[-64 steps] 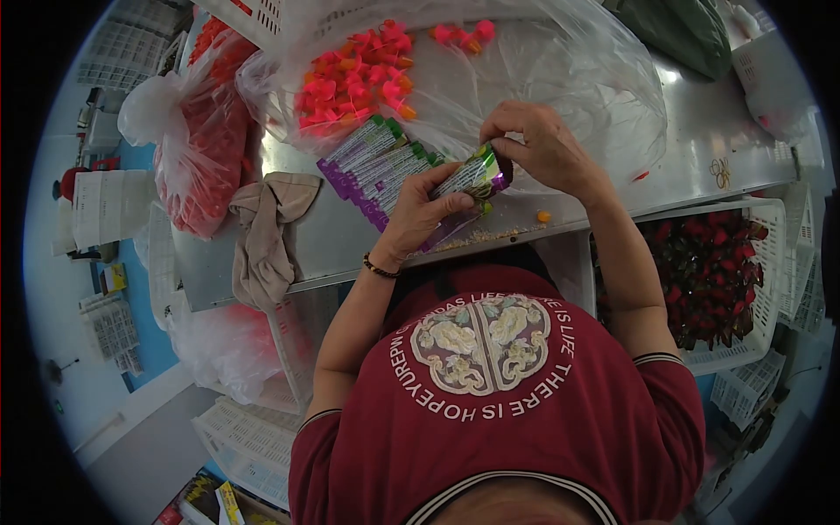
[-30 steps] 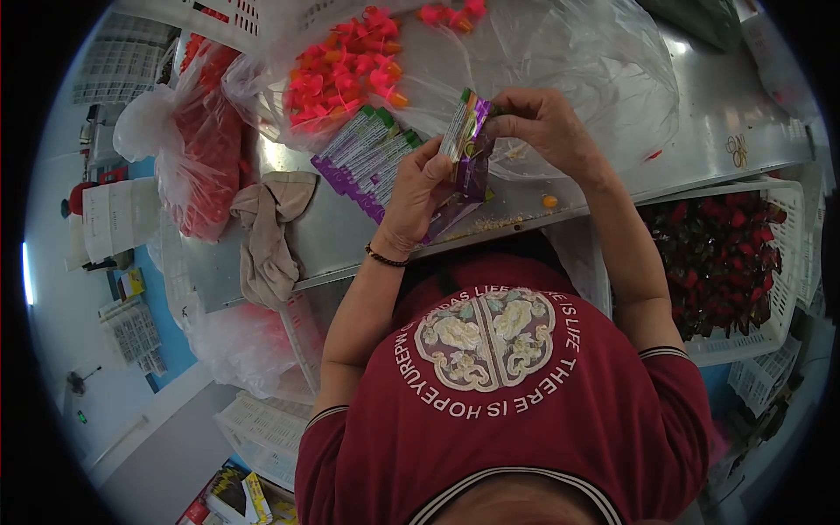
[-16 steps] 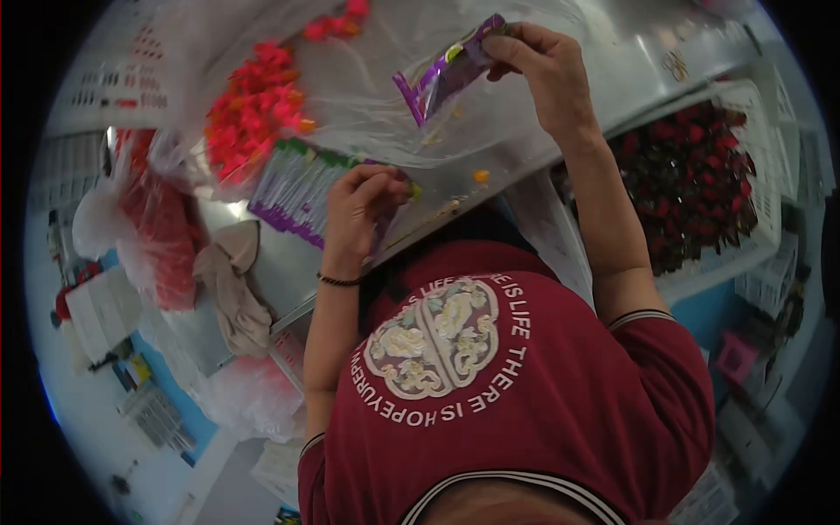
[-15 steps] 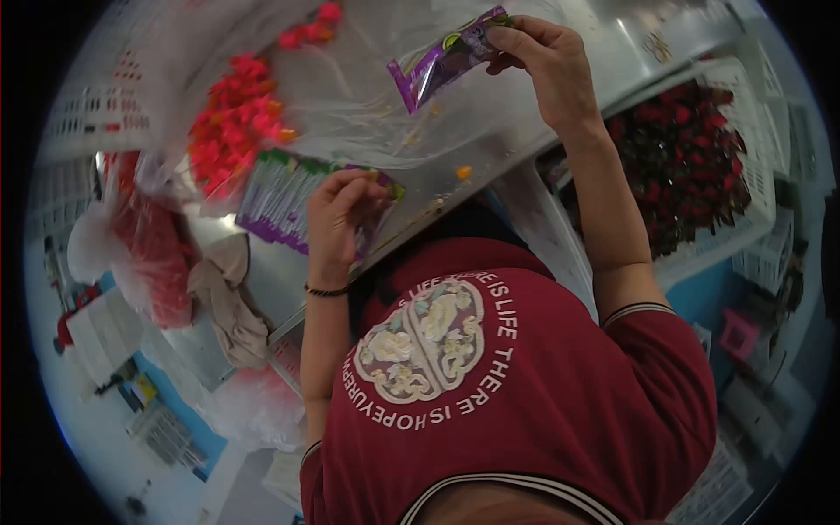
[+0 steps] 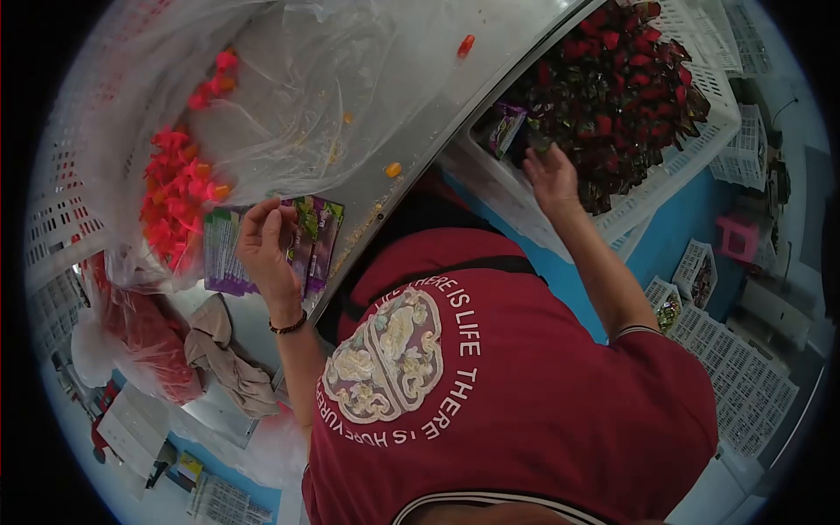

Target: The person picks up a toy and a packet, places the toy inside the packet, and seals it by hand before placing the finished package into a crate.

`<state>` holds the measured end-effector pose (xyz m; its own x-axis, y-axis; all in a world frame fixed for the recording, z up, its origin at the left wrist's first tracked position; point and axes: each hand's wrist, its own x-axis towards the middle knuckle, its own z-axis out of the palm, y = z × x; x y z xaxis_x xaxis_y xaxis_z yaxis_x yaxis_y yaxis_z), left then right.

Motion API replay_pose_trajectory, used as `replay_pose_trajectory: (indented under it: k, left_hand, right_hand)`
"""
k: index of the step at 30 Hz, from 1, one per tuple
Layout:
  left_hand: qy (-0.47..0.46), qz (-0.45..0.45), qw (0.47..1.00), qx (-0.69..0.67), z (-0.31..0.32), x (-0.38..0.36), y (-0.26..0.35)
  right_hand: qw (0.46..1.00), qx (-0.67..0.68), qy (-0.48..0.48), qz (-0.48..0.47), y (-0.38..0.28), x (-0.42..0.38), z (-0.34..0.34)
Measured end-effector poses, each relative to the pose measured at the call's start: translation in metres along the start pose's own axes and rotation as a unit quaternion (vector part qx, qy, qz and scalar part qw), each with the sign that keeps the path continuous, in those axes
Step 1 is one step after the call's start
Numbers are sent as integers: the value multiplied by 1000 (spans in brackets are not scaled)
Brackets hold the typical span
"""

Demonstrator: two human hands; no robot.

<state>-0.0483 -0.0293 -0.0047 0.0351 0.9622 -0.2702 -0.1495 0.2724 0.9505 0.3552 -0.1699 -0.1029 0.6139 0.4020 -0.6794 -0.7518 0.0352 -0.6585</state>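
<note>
My left hand (image 5: 268,249) is over a row of overlapping purple and green packets (image 5: 229,249) on the metal table, its fingers bent and closed near the thumb. Whether a packet is pinched between them cannot be made out. Further right, my right hand (image 5: 553,182) is open, palm up and fingers apart, at the near edge of a white basket (image 5: 713,131) heaped with dark red and black wrapped pieces (image 5: 612,96). A purple packet (image 5: 506,129) lies in the basket's left corner, just beyond that hand's fingertips.
Bright pink-red pieces (image 5: 175,197) lie on clear plastic sheeting (image 5: 297,96) at the left. An orange bit (image 5: 393,170) and a red piece (image 5: 465,46) are on the metal table (image 5: 420,105). A beige cloth (image 5: 229,359) hangs at the table's left side.
My right hand has moved from above the table to the basket and opened, letting go of the purple packet. The view has turned towards the right.
</note>
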Motion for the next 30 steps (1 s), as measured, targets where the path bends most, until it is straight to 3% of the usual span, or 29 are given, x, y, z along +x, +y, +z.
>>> replay_pose_trajectory:
  k: [4,9,13,15,18,22,24,28,30]
  left_hand:
    - [28,85,990,105,-15,-10,2]
    - [58,100,981,157,-32,-19,-10]
    - [40,103,981,157,-37,-21,-19]
    - [33,104,979,171,-37,-21,-20]
    - [22,125,969,213,-37,-20,-20]
    - [13,133,966,221,-38,-20,-22]
    - [15,134,968,212,-35,-19,-24]
    - [-2,146,945,294,-32,-21,-19]
    - [-11,148,940,306,-35,-24,-20]
  right_hand:
    - [993,-97,59,45,35,-12,21]
    - [959,-232,-46,155,14,-3,6]
    - [947,-260,-74,172,9,-32,14]
    - [919,-339,-117,167,6,-40,20]
    - [950,-235,-168,120,-3,-30,24]
    - [965,-206,-146,64,-8,-52,31]
    - [937,-275,-150,152,-1,-46,29]
    - [894,-371,-173,184,5,-45,26]
    - [729,-655,-195,-30,-7,-80,36]
